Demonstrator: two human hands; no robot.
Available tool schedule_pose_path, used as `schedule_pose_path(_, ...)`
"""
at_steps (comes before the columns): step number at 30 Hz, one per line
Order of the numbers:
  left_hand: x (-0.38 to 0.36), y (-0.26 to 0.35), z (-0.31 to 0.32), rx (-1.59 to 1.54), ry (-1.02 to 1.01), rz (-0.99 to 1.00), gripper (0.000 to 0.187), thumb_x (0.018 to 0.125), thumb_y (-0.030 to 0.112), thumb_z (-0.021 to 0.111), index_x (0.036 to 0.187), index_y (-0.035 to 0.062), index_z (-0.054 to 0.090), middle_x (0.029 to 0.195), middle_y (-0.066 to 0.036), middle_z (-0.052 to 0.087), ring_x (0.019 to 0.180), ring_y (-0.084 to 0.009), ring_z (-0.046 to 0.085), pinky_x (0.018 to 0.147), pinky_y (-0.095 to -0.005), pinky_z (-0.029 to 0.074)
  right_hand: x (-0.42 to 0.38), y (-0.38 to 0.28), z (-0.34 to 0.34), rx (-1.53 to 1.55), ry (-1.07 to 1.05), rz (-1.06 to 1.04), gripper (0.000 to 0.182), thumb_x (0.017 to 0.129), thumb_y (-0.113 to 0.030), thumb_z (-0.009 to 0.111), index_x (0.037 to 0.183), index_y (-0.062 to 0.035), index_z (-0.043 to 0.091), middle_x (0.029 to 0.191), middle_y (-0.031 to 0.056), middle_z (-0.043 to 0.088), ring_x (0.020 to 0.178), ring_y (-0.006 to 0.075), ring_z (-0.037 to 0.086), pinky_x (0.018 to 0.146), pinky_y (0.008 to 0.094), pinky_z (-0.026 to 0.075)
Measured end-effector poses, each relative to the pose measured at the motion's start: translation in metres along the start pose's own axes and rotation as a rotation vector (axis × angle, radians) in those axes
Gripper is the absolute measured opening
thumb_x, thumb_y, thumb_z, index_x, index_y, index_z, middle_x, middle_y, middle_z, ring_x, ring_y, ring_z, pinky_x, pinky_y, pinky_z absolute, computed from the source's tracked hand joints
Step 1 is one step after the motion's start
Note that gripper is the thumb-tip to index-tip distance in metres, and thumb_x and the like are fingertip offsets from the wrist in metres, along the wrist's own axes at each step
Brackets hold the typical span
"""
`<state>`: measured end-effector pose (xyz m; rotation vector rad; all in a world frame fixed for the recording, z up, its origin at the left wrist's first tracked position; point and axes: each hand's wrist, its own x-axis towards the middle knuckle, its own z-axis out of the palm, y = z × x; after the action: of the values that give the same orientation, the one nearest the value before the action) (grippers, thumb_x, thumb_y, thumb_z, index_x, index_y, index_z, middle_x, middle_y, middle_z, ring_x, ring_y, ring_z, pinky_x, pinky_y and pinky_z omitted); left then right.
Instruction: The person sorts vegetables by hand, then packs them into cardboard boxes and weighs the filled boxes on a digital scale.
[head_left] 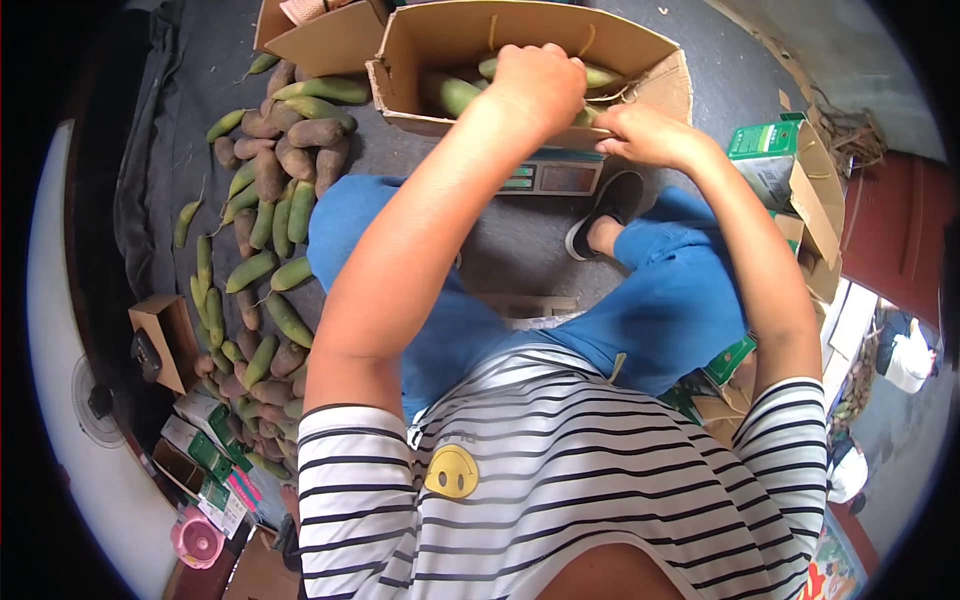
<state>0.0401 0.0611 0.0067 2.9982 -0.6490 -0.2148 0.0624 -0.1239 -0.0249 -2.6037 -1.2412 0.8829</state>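
An open cardboard box (430,40) with string handles stands in front of me. Green radishes (452,94) lie inside it, some with thin stringy roots. My left hand (540,88) reaches over the box opening with its fingers curled down; whatever it grips is hidden beneath it. At the box's near right edge is my right hand (650,136), its thumb outside the wall and its fingers at the rim, closed around the edge. A radish end shows between the two hands.
Many green and brownish radishes (292,160) are heaped on the dark floor sheet to my left. Green-and-white cartons (768,140) stand to my right. Another open box (325,40) is at the far left. A flat printed box (565,175) sits below the box.
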Motion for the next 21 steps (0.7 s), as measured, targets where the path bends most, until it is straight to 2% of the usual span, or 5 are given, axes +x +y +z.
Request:
schedule_pose_path(5,0.002,0.011,0.0,-0.029,-0.092,-0.015,0.028,0.082,0.02,0.056,0.106,0.0078,0.062,0.106,-0.011,0.06,0.098,-0.0273,0.06,0.08,-0.0418,0.045,0.001,0.0,-0.001,-0.018,-0.007,0.021,0.026,0.082,-0.022,0.059,0.092,0.001,0.058,0.09,0.0187,0.062,0.09,0.0351,0.058,0.078,0.0447,0.046)
schedule_pose_path(8,0.005,0.008,0.01,-0.006,-0.032,0.028,0.032,0.083,0.032,0.054,0.098,0.0047,0.061,0.097,-0.017,0.061,0.09,-0.0308,0.062,0.077,-0.0423,0.048,0.002,0.001,0.004,-0.016,0.0,0.024,0.026,0.083,-0.022,0.058,0.092,0.0014,0.058,0.09,0.0188,0.062,0.091,0.0351,0.058,0.079,0.0444,0.045)
schedule_pose_path(11,0.005,0.004,0.009,-0.048,0.012,0.034,0.033,0.083,0.033,0.054,0.098,0.0042,0.061,0.098,-0.017,0.06,0.09,-0.0314,0.062,0.078,-0.0426,0.048,-0.001,-0.002,0.0,0.02,0.002,0.02,0.025,0.083,-0.021,0.058,0.094,0.0015,0.058,0.091,0.0191,0.061,0.093,0.0349,0.058,0.08,0.0438,0.045)
schedule_pose_path(16,-0.002,-0.012,-0.023,-0.282,-0.025,0.036,0.042,0.082,0.032,0.059,0.11,0.0011,0.055,0.103,-0.02,0.058,0.1,-0.0333,0.056,0.086,-0.0405,0.045,-0.009,-0.004,-0.007,0.02,-0.014,0.068,0.034,0.077,-0.023,0.066,0.1,0.0002,0.057,0.099,0.0172,0.061,0.1,0.0322,0.056,0.086,0.0414,0.043)
schedule_pose_path(21,-0.002,-0.032,-0.027,-0.348,0.205,0.038,0.049,0.084,0.039,0.058,0.114,-0.0006,0.053,0.107,-0.02,0.057,0.103,-0.0329,0.055,0.087,-0.0383,0.044,-0.012,-0.005,-0.009,0.029,-0.016,0.104,0.036,0.077,-0.028,0.067,0.1,-0.0019,0.058,0.099,0.0153,0.062,0.1,0.0313,0.057,0.085,0.0413,0.044)
